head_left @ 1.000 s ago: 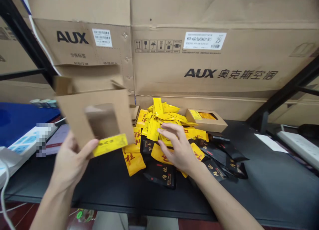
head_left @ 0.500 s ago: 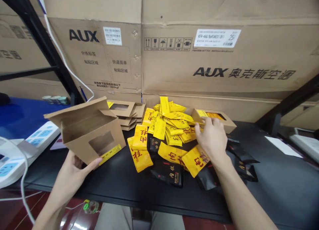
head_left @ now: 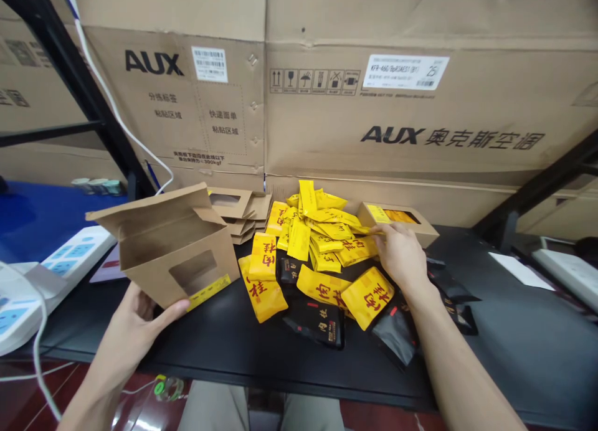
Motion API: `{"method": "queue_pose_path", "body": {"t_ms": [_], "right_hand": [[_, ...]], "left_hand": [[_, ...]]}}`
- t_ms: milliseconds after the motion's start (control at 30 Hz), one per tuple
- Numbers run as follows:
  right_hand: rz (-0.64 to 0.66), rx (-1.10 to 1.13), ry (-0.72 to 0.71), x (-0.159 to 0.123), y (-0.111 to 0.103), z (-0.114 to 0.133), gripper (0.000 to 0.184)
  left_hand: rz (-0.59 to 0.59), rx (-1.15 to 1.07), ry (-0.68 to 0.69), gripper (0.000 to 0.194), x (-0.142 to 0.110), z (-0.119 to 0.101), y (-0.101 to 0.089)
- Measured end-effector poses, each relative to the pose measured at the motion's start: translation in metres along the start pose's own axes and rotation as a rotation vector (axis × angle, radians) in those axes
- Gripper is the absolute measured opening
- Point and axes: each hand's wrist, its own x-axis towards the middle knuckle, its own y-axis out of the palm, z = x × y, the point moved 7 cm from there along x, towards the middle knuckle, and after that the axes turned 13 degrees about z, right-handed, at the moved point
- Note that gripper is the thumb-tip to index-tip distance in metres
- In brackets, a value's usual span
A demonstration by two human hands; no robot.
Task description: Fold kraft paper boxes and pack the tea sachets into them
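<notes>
Head view: left grip (head_left: 128, 331) firm on kraft window box (head_left: 177, 263); right grip (head_left: 399, 256) half-open on yellow sachets (head_left: 357, 250).

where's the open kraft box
In the head view, the open kraft box sits in the person's left hand, just left of the yellow sachet pile and in front of the stacked flat boxes.

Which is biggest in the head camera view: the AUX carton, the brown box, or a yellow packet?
Largest to smallest: the AUX carton, the open brown box, the yellow packet.
</notes>
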Motion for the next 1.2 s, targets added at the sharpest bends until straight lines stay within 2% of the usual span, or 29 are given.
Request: {"method": "queue_pose_path", "body": {"t_ms": [100, 233, 333, 467, 533, 733, 867, 933, 1000, 1100, 1200], "right_hand": [[-0.108, 0.084, -0.044, -0.003, -0.014, 0.003, 0.024], [-0.300, 0.259, -0.177, -0.008, -0.034, 0.011, 0.022], [-0.414, 0.460, -0.151, -0.011, -0.039, 0.006, 0.022], [-0.359, 0.838, -0.060, -0.009, -0.027, -0.002, 0.036], [-0.308, 0.929, -0.046, -0.008, -0.023, 0.001, 0.041], [-0.247, 0.878, -0.060, -0.011, -0.024, 0.012, 0.042], [-0.315, 0.867, -0.180, -0.019, -0.026, 0.025, 0.035], [-0.365, 0.901, -0.254, -0.026, -0.034, 0.040, 0.031], [-0.383, 0.949, -0.362, -0.035, -0.049, 0.066, 0.027], [-0.372, 0.915, -0.643, -0.052, -0.091, 0.125, 0.014], [-0.391, 0.733, -0.932, -0.074, -0.140, 0.191, 0.005]], "left_hand": [[-0.011, -0.026, 0.022, 0.071, 0.001, 0.002, -0.002], [-0.007, -0.022, -0.002, 0.061, 0.000, 0.003, -0.002], [-0.023, -0.021, -0.007, 0.057, -0.003, -0.001, 0.000], [-0.042, 0.020, -0.033, 0.063, -0.007, -0.009, 0.002], [-0.061, 0.054, -0.029, 0.064, -0.008, -0.012, 0.001], [-0.020, 0.002, -0.006, 0.066, -0.004, -0.001, 0.000], [-0.011, -0.022, 0.011, 0.057, -0.002, 0.002, 0.001], [-0.008, -0.006, 0.024, 0.060, -0.002, -0.002, 0.002], [-0.002, 0.010, 0.046, 0.063, -0.003, -0.007, 0.004], [0.008, 0.039, 0.065, 0.063, -0.004, -0.012, 0.006], [0.008, 0.053, 0.078, 0.065, -0.003, -0.011, 0.006]]}}
